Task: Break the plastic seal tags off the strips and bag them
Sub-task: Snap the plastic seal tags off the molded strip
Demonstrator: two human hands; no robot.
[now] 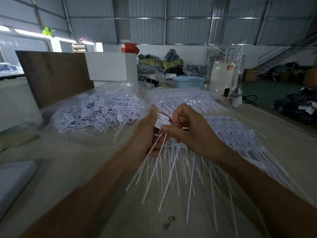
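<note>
Head view: clear bag (51,115) apparently holds loose seal tags (96,114).

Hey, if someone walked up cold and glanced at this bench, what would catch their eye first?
Probably the two hands at centre: the left hand and right hand both pinch a few white seal tags, whose thin tails hang down toward the table. Next, the clear bag heaped with loose tags on the left, and the fanned unbroken strips lying to the right.

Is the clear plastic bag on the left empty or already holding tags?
Holding tags: the clear plastic bag shows a heap of loose white seal tags through its film.
</note>
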